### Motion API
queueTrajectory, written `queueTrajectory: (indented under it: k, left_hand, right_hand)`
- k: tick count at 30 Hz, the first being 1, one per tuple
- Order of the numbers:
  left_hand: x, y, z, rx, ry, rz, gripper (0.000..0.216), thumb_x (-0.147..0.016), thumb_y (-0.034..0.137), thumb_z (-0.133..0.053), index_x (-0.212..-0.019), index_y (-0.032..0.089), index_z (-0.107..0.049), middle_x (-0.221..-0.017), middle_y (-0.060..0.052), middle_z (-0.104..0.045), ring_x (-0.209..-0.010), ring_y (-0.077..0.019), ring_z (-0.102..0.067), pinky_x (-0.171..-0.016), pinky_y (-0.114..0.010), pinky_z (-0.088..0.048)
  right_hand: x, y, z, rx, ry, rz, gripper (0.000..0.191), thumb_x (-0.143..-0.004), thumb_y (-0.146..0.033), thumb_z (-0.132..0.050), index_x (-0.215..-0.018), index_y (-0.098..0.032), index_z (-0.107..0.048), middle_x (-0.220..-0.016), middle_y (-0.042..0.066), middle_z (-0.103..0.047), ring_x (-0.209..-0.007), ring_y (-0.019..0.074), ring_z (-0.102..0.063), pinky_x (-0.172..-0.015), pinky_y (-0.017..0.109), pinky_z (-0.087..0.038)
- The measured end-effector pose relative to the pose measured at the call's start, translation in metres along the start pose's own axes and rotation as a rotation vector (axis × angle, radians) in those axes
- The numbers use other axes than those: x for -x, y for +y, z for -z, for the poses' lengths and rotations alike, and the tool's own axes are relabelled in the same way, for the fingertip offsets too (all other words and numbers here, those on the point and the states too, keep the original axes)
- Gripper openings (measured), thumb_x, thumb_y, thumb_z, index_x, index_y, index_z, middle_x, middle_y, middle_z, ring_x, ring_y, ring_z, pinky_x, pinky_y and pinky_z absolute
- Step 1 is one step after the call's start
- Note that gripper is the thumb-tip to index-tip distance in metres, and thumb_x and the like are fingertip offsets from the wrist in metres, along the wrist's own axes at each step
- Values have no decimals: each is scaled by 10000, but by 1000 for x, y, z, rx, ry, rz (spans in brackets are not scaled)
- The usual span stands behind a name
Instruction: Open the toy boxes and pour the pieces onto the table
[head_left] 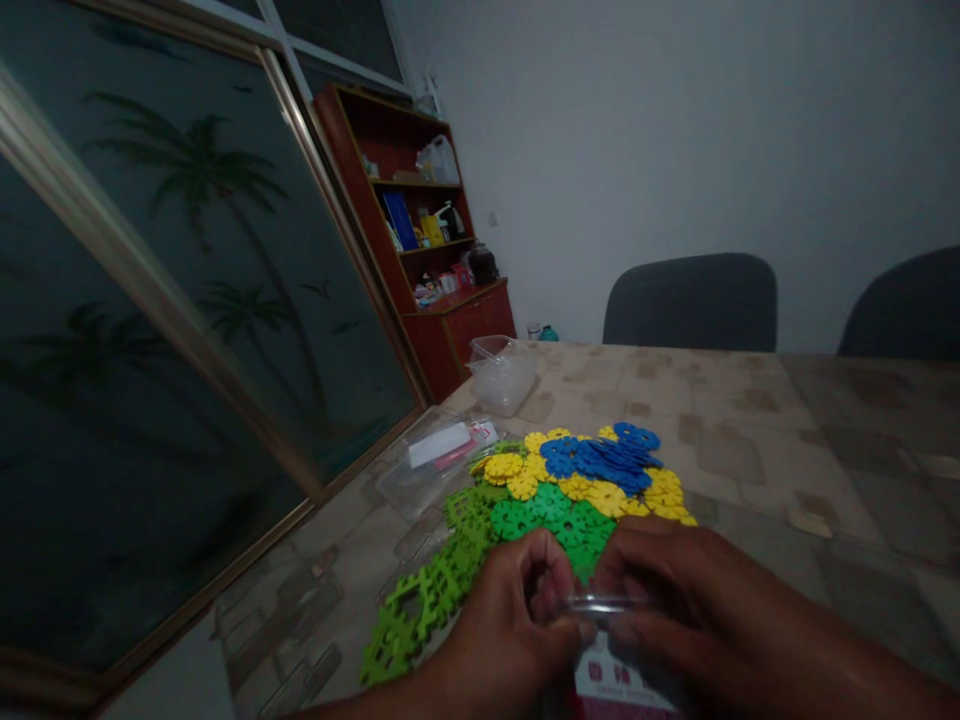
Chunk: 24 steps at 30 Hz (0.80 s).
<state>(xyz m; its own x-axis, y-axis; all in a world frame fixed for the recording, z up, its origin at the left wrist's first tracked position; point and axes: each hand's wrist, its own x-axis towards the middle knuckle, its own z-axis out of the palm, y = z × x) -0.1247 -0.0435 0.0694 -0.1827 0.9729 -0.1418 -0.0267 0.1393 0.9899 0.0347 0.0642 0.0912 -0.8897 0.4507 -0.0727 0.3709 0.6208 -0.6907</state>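
Note:
My left hand [525, 605] and my right hand [667, 590] are close together near the table's front edge. Between them they pinch the top edge of a clear plastic package [619, 675], which bears a white and red printed label. Its lower part runs out of view. Just beyond my fingers lies a pile of green snowflake discs [555, 515]. Blue discs [604, 463] and yellow discs [607, 498] are heaped behind it. Light green notched plastic pieces [427, 595] stretch along the left side of the pile.
A clear plastic tub [502, 380] stands at the table's far left. Clear packaging with a white and red label [442, 447] lies in front of it. Dark chairs [690, 305] line the far edge. Beyond are a red-brown cabinet [480, 330] and a sliding glass door [187, 250].

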Motion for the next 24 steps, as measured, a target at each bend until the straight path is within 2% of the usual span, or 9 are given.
queueTrajectory:
  k: [5,8,11,14,18,21,24]
  left_hand:
    - [2,3,2,-57,-20,-12,318,-643,265,-713,-654,179,-408,-604,35,-406,-582,-88,-343,-513,-223,-257]
    - [5,10,15,-85,-140,22,312,-655,298,-751,-721,143,-488,-663,14,-456,-612,-88,-385,-534,-212,-275]
    - [6,13,30,34,-272,137,380,-638,336,-797,-791,125,-522,-687,7,-490,-571,-62,-392,-507,-187,-267]
    - [5,9,39,108,-322,208,372,-608,282,-823,-771,122,-530,-647,21,-493,-533,-43,-378,-497,-169,-281]
    - [1,6,38,100,-299,204,354,-569,250,-834,-705,123,-533,-600,38,-472,-508,-36,-356,-479,-159,-285]
    - [1,6,31,122,-266,208,381,-549,268,-846,-686,132,-518,-583,41,-467,-502,-42,-366,-473,-163,-295]
    - [4,4,28,174,-229,173,408,-547,284,-858,-688,132,-507,-605,27,-494,-529,-52,-406,-506,-173,-324]
  right_hand:
    - [-2,-8,-2,-9,-30,29,190,-782,-81,-558,-909,-200,-634,-953,40,-602,-878,181,-534,-725,285,-375]
    - [-2,-9,0,-8,-27,33,161,-800,-109,-558,-920,-192,-625,-964,52,-597,-882,189,-532,-743,298,-384]
    - [-2,-9,3,13,-39,45,146,-795,-96,-544,-888,-183,-615,-943,58,-594,-855,190,-530,-736,305,-385]
    - [-2,-10,3,20,-50,58,165,-782,-73,-533,-873,-180,-620,-917,57,-597,-828,187,-532,-724,305,-384]
    - [-2,-11,1,17,-50,47,177,-784,-77,-529,-888,-186,-622,-925,51,-604,-839,185,-539,-737,308,-384]
    - [-5,-14,-3,-19,-81,-26,150,-808,-137,-534,-917,-196,-621,-967,49,-608,-884,192,-538,-749,310,-385]
    - [-12,-15,-8,-71,-74,-105,115,-801,-216,-556,-901,-182,-603,-974,58,-603,-893,200,-533,-698,288,-378]
